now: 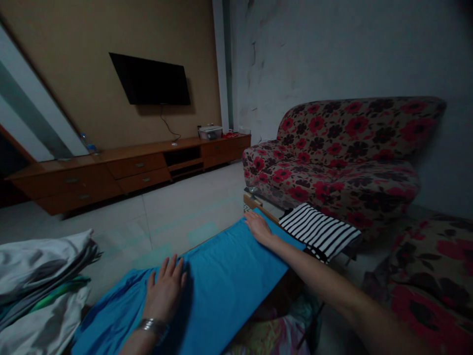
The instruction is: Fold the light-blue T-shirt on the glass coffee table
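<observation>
A bright blue cloth garment [229, 276] lies spread over a low table, smooth across the middle and right, bunched in wrinkles at the left. My left hand [166, 286], a silver band at its wrist, rests on the cloth with fingers apart. Over at the garment's far right end, my right hand [257, 226] lies flat on the fabric, fingers stretched out. Just right of that hand is a folded black-and-white striped cloth [318, 229]. What kind of garment the blue one is I cannot tell.
Piled clothes [40, 281] sit at the left. A floral sofa [332, 148] stands at the right, a second floral seat [432, 281] nearer. Behind are a wooden TV cabinet [140, 167] and a wall-mounted television [157, 81]. Patterned cloth [273, 337] shows below the table edge.
</observation>
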A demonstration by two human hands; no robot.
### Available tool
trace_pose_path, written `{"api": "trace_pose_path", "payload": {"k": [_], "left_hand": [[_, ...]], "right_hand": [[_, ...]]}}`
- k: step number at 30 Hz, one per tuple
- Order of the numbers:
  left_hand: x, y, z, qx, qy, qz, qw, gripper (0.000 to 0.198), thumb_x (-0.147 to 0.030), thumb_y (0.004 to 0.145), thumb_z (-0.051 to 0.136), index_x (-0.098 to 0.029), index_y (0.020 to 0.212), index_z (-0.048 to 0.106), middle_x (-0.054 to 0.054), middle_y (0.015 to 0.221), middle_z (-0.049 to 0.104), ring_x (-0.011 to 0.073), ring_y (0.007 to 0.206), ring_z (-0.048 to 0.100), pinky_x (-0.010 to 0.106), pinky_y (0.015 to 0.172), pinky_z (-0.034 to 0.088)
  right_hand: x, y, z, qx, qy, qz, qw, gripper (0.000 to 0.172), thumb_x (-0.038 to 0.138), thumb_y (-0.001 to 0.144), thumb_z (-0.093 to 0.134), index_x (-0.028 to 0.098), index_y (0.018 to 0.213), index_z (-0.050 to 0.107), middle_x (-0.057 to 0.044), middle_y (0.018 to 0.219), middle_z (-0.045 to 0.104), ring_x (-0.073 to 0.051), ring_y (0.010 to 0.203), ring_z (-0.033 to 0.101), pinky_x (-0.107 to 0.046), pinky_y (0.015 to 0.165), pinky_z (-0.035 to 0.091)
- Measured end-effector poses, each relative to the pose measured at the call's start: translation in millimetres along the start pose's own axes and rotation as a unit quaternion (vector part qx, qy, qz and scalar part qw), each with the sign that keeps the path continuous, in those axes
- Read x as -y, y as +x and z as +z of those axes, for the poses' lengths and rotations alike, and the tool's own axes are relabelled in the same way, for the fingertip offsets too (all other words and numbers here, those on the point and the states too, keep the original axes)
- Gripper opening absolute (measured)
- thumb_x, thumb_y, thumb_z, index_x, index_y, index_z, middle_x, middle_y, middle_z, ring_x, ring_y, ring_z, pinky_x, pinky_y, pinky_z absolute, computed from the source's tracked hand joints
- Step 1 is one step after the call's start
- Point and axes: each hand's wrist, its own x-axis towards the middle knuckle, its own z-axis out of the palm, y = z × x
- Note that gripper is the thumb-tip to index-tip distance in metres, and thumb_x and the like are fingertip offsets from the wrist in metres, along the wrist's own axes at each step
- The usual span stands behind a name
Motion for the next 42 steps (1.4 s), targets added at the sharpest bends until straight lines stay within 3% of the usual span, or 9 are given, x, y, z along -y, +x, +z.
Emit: {"api": "trace_pose_path", "payload": {"k": [3, 6, 13, 18, 22, 27, 33, 38, 42], "left_hand": [[-12.8, -7.4, 23.7, 0.016, 0.007, -0.044, 0.999, 0.06, -0.045, 0.091, 0.033, -0.016, 0.143, 0.035, 0.009, 0.153, 0.022, 0.0299, 0.141, 0.019, 0.056, 0.108, 0.022], [-8.9, -11.9, 40.5, -0.006, 0.023, -0.071, 0.997, 0.062, -0.047, 0.091, 0.032, -0.017, 0.145, 0.032, 0.007, 0.154, 0.022, 0.0288, 0.142, 0.017, 0.055, 0.109, 0.021], [-2.4, -23.9, 46.8, -0.084, 0.038, -0.031, 0.995, 0.062, -0.049, 0.091, 0.029, -0.016, 0.143, 0.036, 0.011, 0.153, 0.024, 0.032, 0.14, 0.02, 0.055, 0.109, 0.02], [-3.7, -27.0, 44.5, -0.091, 0.026, -0.033, 0.995, 0.061, -0.049, 0.092, 0.029, -0.016, 0.142, 0.037, 0.011, 0.152, 0.026, 0.0322, 0.14, 0.022, 0.055, 0.108, 0.022], [-1.8, -28.0, 47.1, -0.099, 0.012, -0.034, 0.994, 0.061, -0.05, 0.092, 0.029, -0.016, 0.142, 0.037, 0.011, 0.152, 0.026, 0.0326, 0.139, 0.022, 0.056, 0.108, 0.022], [-2.0, -28.7, 46.0, -0.101, 0.012, -0.028, 0.994, 0.062, -0.05, 0.092, 0.03, -0.015, 0.143, 0.036, 0.012, 0.152, 0.027, 0.0333, 0.139, 0.022, 0.056, 0.107, 0.023], [-3.3, -29.8, 42.5, -0.093, 0.013, -0.032, 0.995, 0.061, -0.049, 0.091, 0.032, -0.015, 0.142, 0.037, 0.013, 0.151, 0.029, 0.0341, 0.138, 0.024, 0.058, 0.107, 0.023], [-2.6, -29.7, 44.4, -0.095, 0.008, -0.034, 0.995, 0.062, -0.05, 0.092, 0.03, -0.015, 0.142, 0.037, 0.013, 0.152, 0.027, 0.0342, 0.139, 0.023, 0.058, 0.107, 0.022], [-3.0, -29.9, 42.8, -0.091, 0.012, -0.035, 0.995, 0.061, -0.049, 0.092, 0.029, -0.015, 0.142, 0.038, 0.014, 0.151, 0.028, 0.0341, 0.138, 0.024, 0.058, 0.106, 0.022]], "right_hand": [[-11.6, -11.4, 22.8, -0.028, -0.02, 0.032, 0.999, 0.05, 0.04, 0.094, 0.037, 0.013, 0.136, 0.045, -0.013, 0.147, 0.037, -0.025, 0.137, 0.03, -0.04, 0.111, 0.024], [-33.8, -12.3, 32.7, -0.03, -0.032, 0.043, 0.998, 0.052, 0.042, 0.094, 0.037, 0.014, 0.137, 0.045, -0.012, 0.147, 0.037, -0.024, 0.138, 0.029, -0.041, 0.113, 0.022], [-63.2, -11.4, 31.9, -0.059, -0.043, 0.023, 0.997, 0.049, 0.041, 0.095, 0.034, 0.015, 0.135, 0.048, -0.009, 0.144, 0.042, -0.022, 0.136, 0.032, -0.039, 0.112, 0.025], [-57.2, -17.4, 28.5, -0.068, -0.056, 0.03, 0.996, 0.046, 0.038, 0.094, 0.038, 0.015, 0.132, 0.051, -0.011, 0.144, 0.042, -0.023, 0.136, 0.033, -0.041, 0.112, 0.027], [-47.3, -45.6, 27.8, -0.091, -0.076, 0.021, 0.993, 0.048, 0.04, 0.093, 0.041, 0.015, 0.134, 0.049, -0.012, 0.145, 0.04, -0.025, 0.137, 0.03, -0.043, 0.112, 0.026], [-47.2, -77.9, 24.6, -0.087, -0.082, 0.019, 0.993, 0.045, 0.036, 0.095, 0.037, 0.012, 0.129, 0.055, -0.013, 0.139, 0.048, -0.023, 0.133, 0.038, -0.041, 0.11, 0.03], [-39.2, -107.4, -7.9, -0.098, -0.1, 0.014, 0.99, 0.045, 0.028, 0.093, 0.04, 0.013, 0.134, 0.048, -0.01, 0.14, 0.047, -0.022, 0.132, 0.038, -0.038, 0.109, 0.03], [-62.4, -175.8, -43.6, -0.152, -0.209, 0.146, 0.955, 0.05, 0.014, 0.086, 0.041, 0.016, 0.135, 0.047, -0.01, 0.143, 0.044, -0.026, 0.135, 0.03, -0.043, 0.107, 0.026], [-87.7, -207.1, -42.7, -0.108, -0.255, 0.259, 0.925, 0.043, 0.023, 0.088, 0.045, 0.022, 0.13, 0.052, -0.009, 0.143, 0.043, -0.03, 0.134, 0.029, -0.049, 0.102, 0.026]]}}
